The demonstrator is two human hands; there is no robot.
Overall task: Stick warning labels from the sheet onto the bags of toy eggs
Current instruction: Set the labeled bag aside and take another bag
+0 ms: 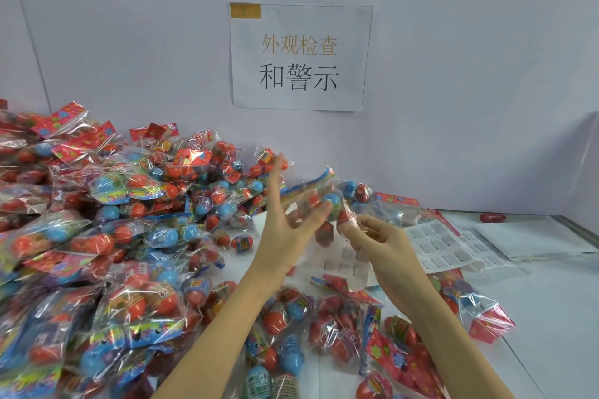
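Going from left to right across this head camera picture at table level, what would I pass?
Heap of egg bags → left hand → held bag → right hand → label sheet → loose red egg.

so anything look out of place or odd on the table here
Yes: one red egg lies alone by the far wall on the right, outside any bag. Two more eggs sit loose at the edge of the pile. The label sheet lies crumpled, partly under bags. The rest is just a heap.
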